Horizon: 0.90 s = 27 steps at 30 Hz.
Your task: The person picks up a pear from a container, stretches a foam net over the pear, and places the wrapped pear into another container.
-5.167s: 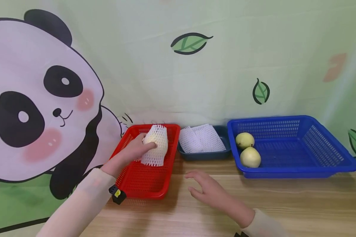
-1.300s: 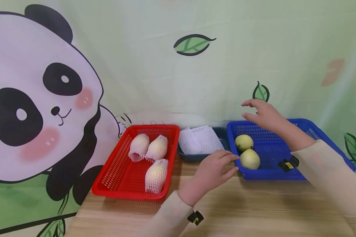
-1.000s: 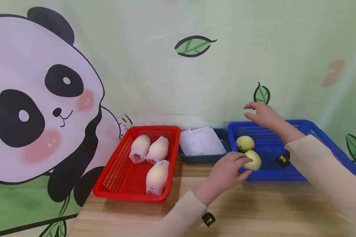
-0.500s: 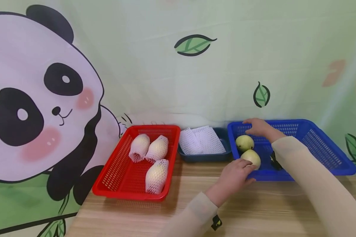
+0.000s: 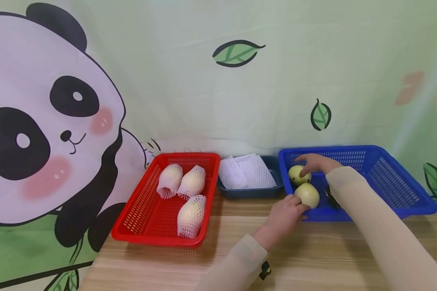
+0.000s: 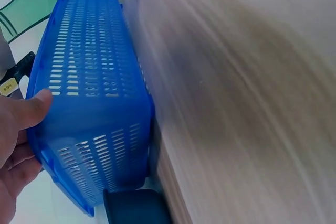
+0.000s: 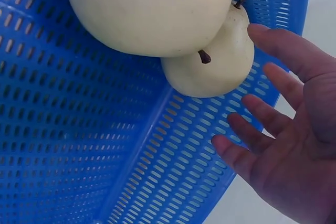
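Observation:
Two pale yellow-green pears lie at the left end of the blue basket (image 5: 380, 212), a rear pear (image 5: 296, 175) and a front pear (image 5: 308, 195). My left hand (image 5: 285, 215) grips the basket's near left rim beside the front pear. In the left wrist view, its thumb (image 6: 39, 103) lies on the outer wall and the other fingers go over the rim. My right hand (image 5: 315, 162) reaches over the rear pear, fingers spread. In the right wrist view its open fingers (image 7: 268, 114) are beside that pear, one fingertip right at its skin.
A red basket (image 5: 160, 241) at left holds three pears in white foam nets (image 5: 191, 216). Between the baskets, a dark blue tray (image 5: 251, 193) holds flat white foam nets (image 5: 255, 171). The wooden table (image 5: 160, 266) meets a panda-print curtain (image 5: 175, 81) behind.
My right hand has come down from above the blue basket to the rear pear. My left hand has moved from the front pear to the rim. Earlier, it held a netted pear in the red basket.

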{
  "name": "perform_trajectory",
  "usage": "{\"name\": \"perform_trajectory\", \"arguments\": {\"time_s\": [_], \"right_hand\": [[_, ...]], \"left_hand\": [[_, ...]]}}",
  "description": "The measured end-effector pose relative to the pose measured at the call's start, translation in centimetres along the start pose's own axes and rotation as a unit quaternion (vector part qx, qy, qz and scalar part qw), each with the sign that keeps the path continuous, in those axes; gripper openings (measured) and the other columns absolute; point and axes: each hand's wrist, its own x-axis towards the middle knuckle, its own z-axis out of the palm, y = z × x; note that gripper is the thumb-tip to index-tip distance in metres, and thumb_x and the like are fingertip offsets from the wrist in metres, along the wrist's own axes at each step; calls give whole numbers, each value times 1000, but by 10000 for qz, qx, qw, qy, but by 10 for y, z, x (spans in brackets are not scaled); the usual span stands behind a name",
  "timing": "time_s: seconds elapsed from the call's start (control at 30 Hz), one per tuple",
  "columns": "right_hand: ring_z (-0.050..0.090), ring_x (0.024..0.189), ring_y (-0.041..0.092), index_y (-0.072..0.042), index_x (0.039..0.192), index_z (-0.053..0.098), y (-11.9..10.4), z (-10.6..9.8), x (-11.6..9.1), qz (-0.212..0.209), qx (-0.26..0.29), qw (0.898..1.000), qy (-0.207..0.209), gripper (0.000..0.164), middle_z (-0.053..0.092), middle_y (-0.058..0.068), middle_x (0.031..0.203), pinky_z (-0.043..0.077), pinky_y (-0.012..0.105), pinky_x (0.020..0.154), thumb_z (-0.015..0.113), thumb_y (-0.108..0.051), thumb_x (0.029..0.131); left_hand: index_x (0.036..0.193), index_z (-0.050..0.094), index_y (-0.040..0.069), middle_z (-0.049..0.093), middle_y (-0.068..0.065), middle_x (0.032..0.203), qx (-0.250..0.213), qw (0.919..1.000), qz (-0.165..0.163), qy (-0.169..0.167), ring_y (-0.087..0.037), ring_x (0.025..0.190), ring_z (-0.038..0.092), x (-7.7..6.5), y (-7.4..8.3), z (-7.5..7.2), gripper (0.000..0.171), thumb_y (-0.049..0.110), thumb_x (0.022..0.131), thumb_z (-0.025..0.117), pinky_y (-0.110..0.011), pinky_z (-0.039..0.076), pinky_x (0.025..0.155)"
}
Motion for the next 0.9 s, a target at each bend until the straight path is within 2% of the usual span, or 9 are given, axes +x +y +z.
{"name": "perform_trajectory", "arguments": {"time_s": [0.17, 0.33, 0.57, 0.67, 0.8, 0.9], "right_hand": [[36, 142, 58, 2, 151, 43, -20, -6, -5, 368, -198, 9987, -299, 75, 35, 36, 157, 36, 70, 114, 73, -15, 85], [35, 143, 59, -1, 152, 41, -21, -2, 3, 614, -429, 9959, -498, 75, 33, 36, 158, 34, 72, 115, 73, -17, 86], [31, 144, 59, -6, 155, 38, -21, 1, 7, 759, -442, 9933, -752, 81, 28, 36, 160, 33, 73, 115, 76, -20, 85], [30, 144, 60, -10, 157, 37, -25, 1, 5, 980, -326, 9907, -881, 83, 26, 36, 160, 32, 74, 114, 76, -19, 84], [33, 141, 58, -13, 156, 39, -25, 2, 7, 1194, -212, 9876, -997, 85, 27, 36, 159, 35, 72, 113, 76, -16, 80], [37, 138, 55, -15, 156, 40, -26, 3, 8, 1274, -223, 9868, -977, 86, 30, 35, 158, 38, 70, 112, 76, -14, 78]], "left_hand": [[115, 78, 32, 69, 12, 98, -158, 9995, -15, -256, -4, 96, 61, 4, -4, -2, 25, 40, 92, 71, -9, 51, 76], [119, 77, 32, 68, 11, 97, -331, 9982, -2, -500, -4, 93, 58, 4, -5, -4, 30, 42, 92, 70, -6, 47, 72], [117, 78, 31, 68, 10, 95, -432, 9978, -49, -493, -4, 92, 58, 4, -3, -7, 28, 41, 91, 72, -6, 46, 72], [118, 78, 31, 68, 10, 96, -442, 9974, -71, -565, -4, 92, 58, 4, -3, -7, 29, 41, 91, 72, -6, 46, 73], [118, 78, 32, 68, 10, 94, -444, 9973, -73, -581, -4, 90, 57, 4, -4, -8, 28, 41, 91, 73, -5, 45, 72], [116, 79, 33, 67, 11, 93, -349, 9983, -40, -455, -3, 90, 58, 4, -5, -7, 27, 41, 91, 73, -6, 46, 73]]}}
